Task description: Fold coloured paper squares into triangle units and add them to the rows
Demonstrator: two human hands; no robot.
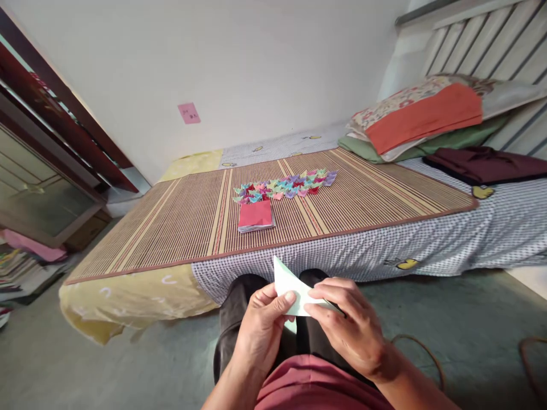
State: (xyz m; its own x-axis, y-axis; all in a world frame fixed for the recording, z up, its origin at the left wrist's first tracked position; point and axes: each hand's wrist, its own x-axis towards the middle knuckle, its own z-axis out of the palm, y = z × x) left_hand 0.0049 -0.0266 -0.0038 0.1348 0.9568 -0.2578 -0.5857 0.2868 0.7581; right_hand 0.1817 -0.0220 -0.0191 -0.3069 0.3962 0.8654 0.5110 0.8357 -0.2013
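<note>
A pale green sheet of folded paper (pixel 294 290) is held between both hands above my lap. My left hand (pixel 265 319) pinches its left side, the thumb lying flat on top. On the right side, the fingers of my right hand (pixel 348 319) grip the paper near its edge. One corner points up and a small flap hangs below. Beyond the hands, a stack of square paper (pixel 255 215) with a red sheet on top lies on the bamboo mat (pixel 179 222). Just behind the stack stand rows of small folded paper pieces (pixel 286 185) in many colours.
The mat covers a bed with a checked sheet (pixel 342 256) and a yellow cloth (pixel 145 296). Pillows (pixel 423 117) and a folded dark garment (pixel 487 164) lie at the right, by the headboard (pixel 491 45). A pink note (pixel 188 113) is on the wall. A cable (pixel 423 347) lies on the floor.
</note>
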